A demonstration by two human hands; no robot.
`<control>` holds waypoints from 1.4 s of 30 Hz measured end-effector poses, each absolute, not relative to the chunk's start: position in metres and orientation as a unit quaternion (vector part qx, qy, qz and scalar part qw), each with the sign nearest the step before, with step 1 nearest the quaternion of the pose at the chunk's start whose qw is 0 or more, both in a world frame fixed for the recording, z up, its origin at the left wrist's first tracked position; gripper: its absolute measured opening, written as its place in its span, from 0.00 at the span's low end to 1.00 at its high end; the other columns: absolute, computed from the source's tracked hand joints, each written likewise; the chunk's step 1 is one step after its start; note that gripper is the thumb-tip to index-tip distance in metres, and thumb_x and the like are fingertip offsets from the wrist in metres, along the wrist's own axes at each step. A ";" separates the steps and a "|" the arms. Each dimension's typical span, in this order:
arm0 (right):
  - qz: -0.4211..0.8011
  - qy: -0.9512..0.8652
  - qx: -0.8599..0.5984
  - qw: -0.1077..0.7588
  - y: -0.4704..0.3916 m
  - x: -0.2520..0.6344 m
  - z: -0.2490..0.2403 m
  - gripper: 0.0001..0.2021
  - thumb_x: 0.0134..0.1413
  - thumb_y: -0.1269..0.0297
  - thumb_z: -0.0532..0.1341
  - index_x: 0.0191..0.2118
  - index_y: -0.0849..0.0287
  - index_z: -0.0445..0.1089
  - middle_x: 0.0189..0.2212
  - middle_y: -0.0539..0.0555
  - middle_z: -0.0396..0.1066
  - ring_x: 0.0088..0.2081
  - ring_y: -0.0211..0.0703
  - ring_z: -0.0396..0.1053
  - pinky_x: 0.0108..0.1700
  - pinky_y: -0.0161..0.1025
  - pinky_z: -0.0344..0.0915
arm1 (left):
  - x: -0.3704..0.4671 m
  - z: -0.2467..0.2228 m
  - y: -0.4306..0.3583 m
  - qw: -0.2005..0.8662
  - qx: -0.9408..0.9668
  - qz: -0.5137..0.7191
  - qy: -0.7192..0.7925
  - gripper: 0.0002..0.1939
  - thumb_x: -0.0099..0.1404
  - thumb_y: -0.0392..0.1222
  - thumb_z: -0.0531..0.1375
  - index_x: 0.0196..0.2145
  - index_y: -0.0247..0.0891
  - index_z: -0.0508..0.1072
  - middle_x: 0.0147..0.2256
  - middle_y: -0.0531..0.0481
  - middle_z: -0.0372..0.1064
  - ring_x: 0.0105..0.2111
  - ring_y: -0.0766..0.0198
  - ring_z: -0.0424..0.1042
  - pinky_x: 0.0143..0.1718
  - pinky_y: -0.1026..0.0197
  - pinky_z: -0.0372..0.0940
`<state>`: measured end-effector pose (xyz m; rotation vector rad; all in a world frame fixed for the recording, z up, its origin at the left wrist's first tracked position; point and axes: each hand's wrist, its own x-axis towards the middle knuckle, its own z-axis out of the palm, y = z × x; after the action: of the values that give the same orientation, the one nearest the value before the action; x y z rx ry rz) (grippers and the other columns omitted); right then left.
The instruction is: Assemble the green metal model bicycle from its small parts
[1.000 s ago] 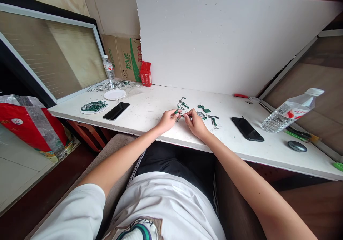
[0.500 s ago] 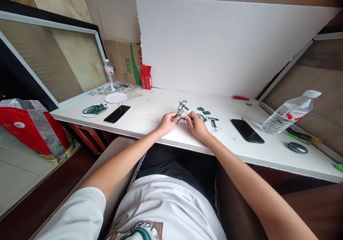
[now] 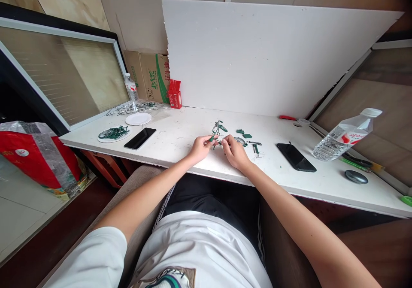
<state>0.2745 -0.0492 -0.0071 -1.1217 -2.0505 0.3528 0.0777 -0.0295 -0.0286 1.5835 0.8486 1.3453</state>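
Note:
Near the table's front edge my left hand (image 3: pixel 200 149) is closed on a green model frame (image 3: pixel 218 128), whose thin parts rise above the fingertips. Close beside it, my right hand (image 3: pixel 234 152) is pinched at the frame's lower right side; what lies between its fingertips is too small to make out. A spoked wheel (image 3: pixel 240 141) shows just behind my right hand, partly hidden. Small green blocks (image 3: pixel 247 136) and thin green and dark pieces (image 3: pixel 255 147) lie to the right on the white table.
Black phones lie left (image 3: pixel 140 138) and right (image 3: pixel 296 157). A plate of green parts (image 3: pixel 113 134), a white plate (image 3: pixel 138 119), a bottle (image 3: pixel 131 87) and a red box (image 3: pixel 174 94) stand left. On the right are a large bottle (image 3: pixel 346 135) and a dark oval object (image 3: pixel 356 177).
The right hand's fingertips have shifted slightly left, nearer the model frame. The left hand has barely moved, and the whole view has shifted a little.

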 end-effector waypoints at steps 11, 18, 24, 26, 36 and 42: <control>0.167 -0.814 -0.405 0.381 -0.050 0.275 -0.007 0.13 0.76 0.48 0.50 0.42 0.52 0.57 0.37 0.56 0.76 0.33 0.50 0.71 0.35 0.44 0.61 | 0.076 -0.032 -0.027 0.422 0.630 0.550 0.350 0.21 0.71 0.44 0.63 0.56 0.30 0.80 0.37 0.42 0.80 0.38 0.60 0.74 0.44 0.57 0.68; 0.175 -0.810 -0.419 0.372 -0.048 0.277 -0.008 0.15 0.75 0.48 0.50 0.39 0.51 0.57 0.29 0.52 0.72 0.28 0.48 0.68 0.34 0.43 0.60 | 0.075 -0.029 -0.029 0.416 0.636 0.545 0.354 0.21 0.70 0.44 0.64 0.56 0.30 0.81 0.37 0.42 0.80 0.37 0.60 0.74 0.45 0.57 0.68; 0.178 -0.807 -0.425 0.371 -0.049 0.276 -0.006 0.17 0.76 0.46 0.49 0.37 0.51 0.56 0.26 0.50 0.70 0.28 0.48 0.67 0.34 0.43 0.60 | 0.077 -0.028 -0.031 0.426 0.629 0.548 0.349 0.22 0.71 0.45 0.64 0.57 0.29 0.79 0.39 0.40 0.81 0.40 0.58 0.77 0.47 0.56 0.70; 0.175 -0.804 -0.430 0.372 -0.050 0.275 -0.005 0.18 0.76 0.45 0.48 0.37 0.51 0.57 0.26 0.51 0.70 0.28 0.48 0.67 0.34 0.44 0.61 | 0.078 -0.028 -0.031 0.423 0.631 0.547 0.350 0.22 0.71 0.45 0.63 0.57 0.29 0.80 0.40 0.39 0.81 0.40 0.57 0.77 0.48 0.55 0.70; 0.148 -0.818 -0.399 0.386 -0.048 0.273 -0.013 0.13 0.75 0.49 0.51 0.50 0.53 0.60 0.47 0.61 0.77 0.42 0.54 0.75 0.44 0.48 0.68 | 0.077 -0.027 -0.032 0.406 0.636 0.546 0.363 0.20 0.72 0.45 0.62 0.55 0.31 0.80 0.40 0.39 0.81 0.40 0.58 0.77 0.47 0.56 0.70; 0.170 -0.823 -0.375 0.392 -0.050 0.272 -0.009 0.12 0.75 0.50 0.51 0.47 0.52 0.60 0.42 0.58 0.77 0.38 0.51 0.74 0.41 0.45 0.66 | 0.077 -0.029 -0.029 0.408 0.628 0.550 0.370 0.20 0.71 0.45 0.62 0.55 0.31 0.80 0.38 0.40 0.81 0.38 0.59 0.76 0.43 0.58 0.69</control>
<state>0.2722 -0.0504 -0.0095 -0.9515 -2.0899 0.4316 0.0768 -0.0286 -0.0288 1.5836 0.9316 1.3860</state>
